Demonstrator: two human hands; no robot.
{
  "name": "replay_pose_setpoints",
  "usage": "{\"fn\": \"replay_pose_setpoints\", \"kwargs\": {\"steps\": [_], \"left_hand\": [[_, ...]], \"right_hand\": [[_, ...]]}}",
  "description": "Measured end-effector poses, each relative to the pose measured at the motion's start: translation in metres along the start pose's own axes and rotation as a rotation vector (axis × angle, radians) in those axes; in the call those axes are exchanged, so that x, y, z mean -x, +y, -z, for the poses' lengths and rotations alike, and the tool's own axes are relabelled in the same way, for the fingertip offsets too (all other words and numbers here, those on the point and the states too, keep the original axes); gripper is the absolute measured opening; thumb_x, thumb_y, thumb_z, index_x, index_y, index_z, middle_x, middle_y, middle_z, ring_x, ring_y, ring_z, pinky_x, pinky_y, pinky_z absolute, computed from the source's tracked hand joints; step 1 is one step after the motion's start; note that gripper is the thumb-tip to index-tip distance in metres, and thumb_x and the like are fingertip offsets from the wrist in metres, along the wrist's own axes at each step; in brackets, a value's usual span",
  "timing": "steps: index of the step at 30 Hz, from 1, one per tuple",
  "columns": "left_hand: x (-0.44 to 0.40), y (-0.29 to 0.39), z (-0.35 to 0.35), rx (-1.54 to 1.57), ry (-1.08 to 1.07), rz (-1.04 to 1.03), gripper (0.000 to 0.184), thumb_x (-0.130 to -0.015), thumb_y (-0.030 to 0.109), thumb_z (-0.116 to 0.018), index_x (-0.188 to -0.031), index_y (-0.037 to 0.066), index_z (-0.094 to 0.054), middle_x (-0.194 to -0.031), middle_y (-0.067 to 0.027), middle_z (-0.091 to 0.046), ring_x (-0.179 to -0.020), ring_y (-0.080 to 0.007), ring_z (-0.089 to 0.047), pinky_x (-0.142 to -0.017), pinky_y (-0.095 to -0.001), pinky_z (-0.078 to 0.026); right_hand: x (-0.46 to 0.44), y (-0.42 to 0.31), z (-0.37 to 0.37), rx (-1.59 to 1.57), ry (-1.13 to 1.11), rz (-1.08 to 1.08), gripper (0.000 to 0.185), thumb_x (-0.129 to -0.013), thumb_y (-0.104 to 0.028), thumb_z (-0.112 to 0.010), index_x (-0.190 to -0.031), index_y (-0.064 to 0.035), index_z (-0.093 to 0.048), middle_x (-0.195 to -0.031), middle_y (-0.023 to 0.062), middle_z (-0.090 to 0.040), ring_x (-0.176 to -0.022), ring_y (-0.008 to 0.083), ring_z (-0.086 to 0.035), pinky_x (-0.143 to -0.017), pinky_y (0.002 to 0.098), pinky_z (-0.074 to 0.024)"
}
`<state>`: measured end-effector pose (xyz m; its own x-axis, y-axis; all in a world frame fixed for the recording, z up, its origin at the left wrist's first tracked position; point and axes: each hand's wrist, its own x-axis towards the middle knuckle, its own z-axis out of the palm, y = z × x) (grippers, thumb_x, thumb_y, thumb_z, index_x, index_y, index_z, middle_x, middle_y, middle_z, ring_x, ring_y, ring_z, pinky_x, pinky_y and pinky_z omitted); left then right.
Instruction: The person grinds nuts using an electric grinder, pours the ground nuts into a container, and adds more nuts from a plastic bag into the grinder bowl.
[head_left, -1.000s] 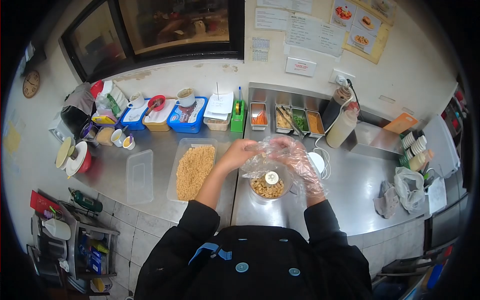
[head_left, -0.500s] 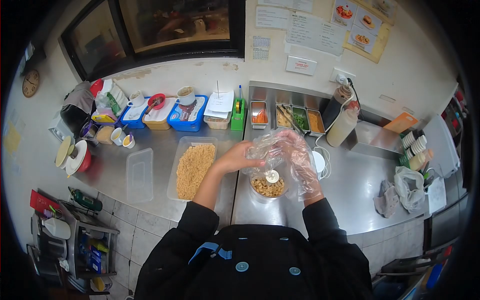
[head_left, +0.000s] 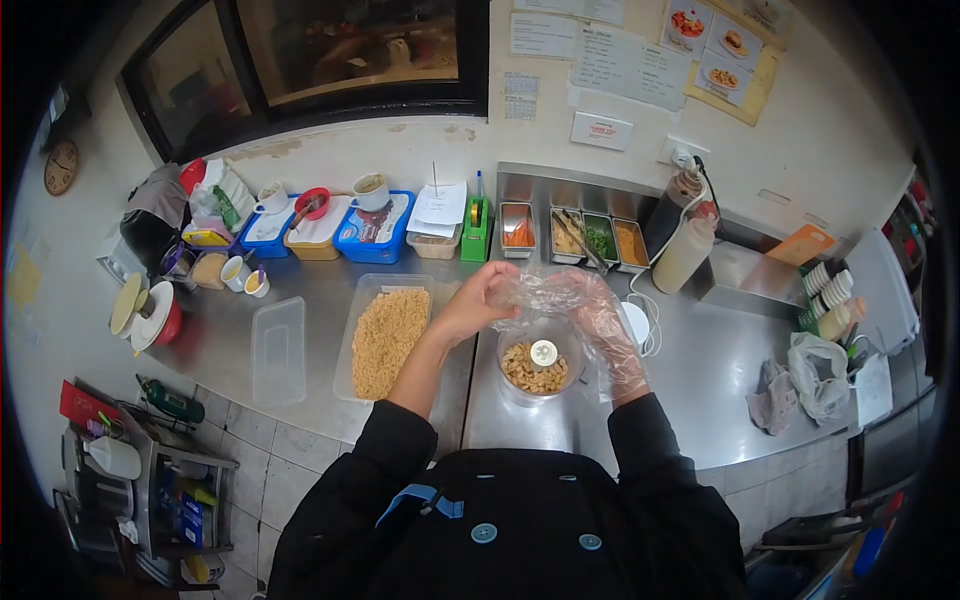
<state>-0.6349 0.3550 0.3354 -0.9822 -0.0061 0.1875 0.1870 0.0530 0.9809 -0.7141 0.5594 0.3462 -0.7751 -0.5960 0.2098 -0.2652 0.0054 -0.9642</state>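
My left hand [head_left: 483, 303] is bare, its fingers bent around the edge of a clear, crinkled plastic glove or bag [head_left: 540, 290]. Thin clear plastic covers my right hand [head_left: 597, 318], and its fingertips are blurred behind the film. Just below both hands stands a clear processor bowl [head_left: 572, 380] with a white central hub [head_left: 543, 353] and nut pieces [head_left: 524, 377] around it. To the left of my left forearm, a rectangular plastic container [head_left: 355, 300] holds chopped tan crumbs [head_left: 388, 342].
An empty clear lid [head_left: 279, 350] lies at the left. Blue tubs [head_left: 375, 230], a green dispenser [head_left: 475, 230] and metal food trays [head_left: 516, 230] line the back. Squeeze bottles [head_left: 684, 258], a white cable [head_left: 655, 335] and a plastic bag [head_left: 818, 370] are at the right.
The plastic between my hands has been pulled about and now stretches sideways between them. My left hand has risen slightly, and more of the bowl shows.
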Motion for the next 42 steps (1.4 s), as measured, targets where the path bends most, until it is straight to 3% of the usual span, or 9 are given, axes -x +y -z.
{"fn": "replay_pose_setpoints", "kwargs": {"steps": [4,7,12,19,21,27,32,37,42], "left_hand": [[-0.002,0.005,0.002,0.034,-0.05,0.07,0.049,-0.071,-0.004,-0.071,-0.114,0.007,-0.049,-0.111,-0.0069,-0.059,-0.106,-0.0139,-0.055,-0.084,-0.0285,-0.046],[0.0,0.009,0.001,-0.26,-0.053,0.111,0.042,-0.073,-0.003,-0.069,-0.112,0.009,-0.056,-0.112,-0.008,-0.058,-0.107,-0.0182,-0.054,-0.089,-0.0302,-0.044],[-0.002,-0.015,0.005,-0.58,0.015,-0.241,0.036,-0.07,-0.007,-0.063,-0.102,0.011,-0.064,-0.086,-0.0082,-0.056,-0.087,-0.0253,-0.055,-0.077,-0.0326,-0.045],[-0.006,-0.014,0.005,-0.678,0.003,-0.325,0.027,-0.073,-0.005,-0.062,-0.098,0.006,-0.061,-0.093,-0.0079,-0.057,-0.093,-0.0216,-0.054,-0.082,-0.0308,-0.042],[-0.004,-0.011,0.0,-0.212,-0.034,-0.104,0.03,-0.077,-0.002,-0.063,-0.105,0.005,-0.055,-0.101,-0.0058,-0.058,-0.103,-0.0165,-0.053,-0.087,-0.03,-0.042],[0.001,-0.003,-0.005,0.07,-0.109,-0.018,0.048,-0.077,-0.001,-0.067,-0.119,0.006,-0.045,-0.103,-0.0034,-0.059,-0.101,-0.0149,-0.056,-0.085,-0.0285,-0.045],[-0.001,0.0,-0.002,-0.125,-0.131,-0.059,0.048,-0.077,-0.002,-0.067,-0.12,0.006,-0.047,-0.11,-0.0075,-0.06,-0.103,-0.0154,-0.058,-0.086,-0.0287,-0.047],[-0.002,-0.008,-0.003,-0.302,-0.065,-0.121,0.048,-0.077,-0.002,-0.066,-0.121,0.005,-0.05,-0.116,-0.0122,-0.06,-0.106,-0.0174,-0.058,-0.086,-0.0306,-0.047],[0.001,-0.003,-0.001,-0.551,-0.069,-0.145,0.052,-0.073,-0.009,-0.058,-0.121,0.012,-0.054,-0.102,-0.0122,-0.055,-0.098,-0.0267,-0.057,-0.085,-0.0329,-0.045]], "right_hand": [[-0.008,-0.006,-0.003,-0.184,-0.067,-0.006,0.019,-0.082,0.0,-0.058,-0.1,0.0005,-0.063,-0.094,0.0055,-0.065,-0.09,0.0124,-0.06,-0.08,0.0265,-0.0481],[-0.014,0.002,0.0,-0.153,-0.085,0.01,0.014,-0.085,0.0,-0.052,-0.093,0.0008,-0.064,-0.09,0.0053,-0.065,-0.087,0.0114,-0.059,-0.079,0.026,-0.0479],[-0.021,0.022,0.005,-0.113,-0.136,0.025,0.009,-0.086,-0.008,-0.055,-0.088,-0.0016,-0.062,-0.09,0.0044,-0.063,-0.088,0.0134,-0.058,-0.082,0.0274,-0.0466],[-0.01,-0.002,0.011,-0.299,-0.198,-0.095,0.014,-0.085,-0.006,-0.055,-0.096,-0.001,-0.06,-0.088,0.0066,-0.064,-0.079,0.0141,-0.06,-0.072,0.0269,-0.0499],[-0.006,-0.001,0.014,-0.4,-0.295,-0.054,0.019,-0.084,-0.008,-0.058,-0.102,-0.0015,-0.059,-0.091,0.0079,-0.064,-0.08,0.0158,-0.062,-0.071,0.0276,-0.0508],[-0.006,0.024,0.017,-0.692,-0.204,0.005,0.053,-0.073,-0.016,-0.074,-0.119,-0.0009,-0.053,-0.11,0.0111,-0.059,-0.097,0.0186,-0.06,-0.08,0.0297,-0.0508],[-0.006,0.042,0.019,-0.328,-0.065,-0.033,0.047,-0.077,-0.015,-0.072,-0.119,-0.0014,-0.054,-0.112,0.0071,-0.059,-0.104,0.0158,-0.054,-0.093,0.0297,-0.0428],[-0.007,0.017,0.015,-0.092,-0.053,-0.047,0.029,-0.085,-0.012,-0.064,-0.112,-0.0017,-0.059,-0.107,0.006,-0.06,-0.1,0.0145,-0.056,-0.091,0.0291,-0.0435],[-0.004,0.012,0.01,0.136,-0.021,0.078,0.018,-0.085,-0.008,-0.06,-0.102,-0.0008,-0.061,-0.1,0.0056,-0.062,-0.096,0.0122,-0.056,-0.086,0.0279,-0.0444]]}}
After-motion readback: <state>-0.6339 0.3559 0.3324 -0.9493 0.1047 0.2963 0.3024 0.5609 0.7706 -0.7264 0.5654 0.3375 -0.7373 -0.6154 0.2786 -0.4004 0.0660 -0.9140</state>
